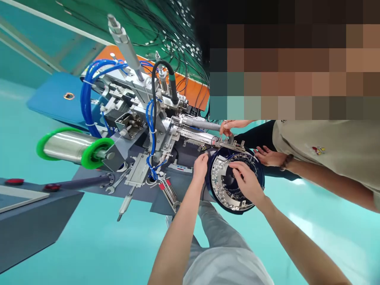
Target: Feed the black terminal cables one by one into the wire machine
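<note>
A round vibratory bowl feeder (210, 178) with a dark blue outer wall stands in front of me, its metal track lined with small parts. Over the bowl is my right hand (247, 182), fingers stretched toward the inner track and thumb slightly apart. I see nothing held in it. At the bowl's left rim is my left hand (201, 167), thumb and fingers drawn together. Whatever those fingertips hold, if anything, is too small to make out. A straight metal feed rail (196, 136) runs from the bowl toward the machine (142, 107).
A co-worker's hand (230, 126) touches the grey corrugated hose (202, 123); the other hand (268, 156) is beside the bowl's right rim. A wire spool (69, 145) with green flanges, wrenches (117, 182), a blue stool (56, 99) and a grey cabinet (35, 225) stand or lie leftward.
</note>
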Demonstrator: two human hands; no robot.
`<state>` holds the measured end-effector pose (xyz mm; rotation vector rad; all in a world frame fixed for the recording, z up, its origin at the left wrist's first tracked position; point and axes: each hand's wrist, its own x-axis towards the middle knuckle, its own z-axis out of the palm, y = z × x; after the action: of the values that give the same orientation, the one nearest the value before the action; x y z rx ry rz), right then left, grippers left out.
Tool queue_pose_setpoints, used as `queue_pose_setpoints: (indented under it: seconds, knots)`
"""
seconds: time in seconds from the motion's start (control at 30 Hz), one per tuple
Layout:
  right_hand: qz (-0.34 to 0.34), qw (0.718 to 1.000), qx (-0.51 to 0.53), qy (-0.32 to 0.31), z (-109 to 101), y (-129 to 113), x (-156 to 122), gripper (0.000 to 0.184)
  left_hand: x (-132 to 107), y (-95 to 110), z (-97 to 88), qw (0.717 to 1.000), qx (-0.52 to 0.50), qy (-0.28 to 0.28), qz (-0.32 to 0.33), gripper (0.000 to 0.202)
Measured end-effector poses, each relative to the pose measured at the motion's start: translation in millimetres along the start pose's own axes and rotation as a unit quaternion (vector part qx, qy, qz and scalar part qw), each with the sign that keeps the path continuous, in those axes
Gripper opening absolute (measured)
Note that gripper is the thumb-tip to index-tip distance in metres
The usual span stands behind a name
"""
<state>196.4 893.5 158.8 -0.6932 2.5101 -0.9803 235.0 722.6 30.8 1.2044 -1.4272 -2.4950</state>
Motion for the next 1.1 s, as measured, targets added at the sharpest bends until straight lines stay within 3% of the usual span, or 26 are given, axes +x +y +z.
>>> queue_pose_setpoints:
  seconds: [0.13,0.23,0.33,0.4,0.53,0.7,0.9,1.1]
  knots:
    - [-0.006,1.000,0.001,0.022,2,-10,-11,0.025,-106,3,-31.9,0.991,0.053,0.063,0.108,0.027]
    - [0.004,0.999,0.030,0.043,5,-27,-37,0.022,-178,-15,-74.9,0.947,0.226,0.015,0.227,0.025]
    - [0.003,0.997,0.065,0.041,13,-42,-70,0.020,-227,-31,-122.8,0.939,0.262,0.004,0.224,0.035]
    - [-0.003,0.996,0.089,0.026,24,-49,-92,0.019,-249,-36,-150.5,0.939,0.267,0.026,0.216,0.037]
    - [0.007,0.990,0.139,-0.011,60,-62,-125,0.020,-275,-33,-188.3,0.938,0.270,0.108,0.186,0.034]
    - [0.031,0.980,0.180,-0.077,105,-88,-149,0.025,-292,-19,-209.2,0.929,0.284,0.164,0.173,0.039]
    - [0.044,0.972,0.203,-0.106,141,-115,-164,0.027,-302,-2,-221.9,0.930,0.307,0.103,0.173,0.037]
    - [0.070,0.970,0.219,-0.083,152,-132,-174,0.028,-300,9,-222.5,0.926,0.331,0.051,0.174,0.036]
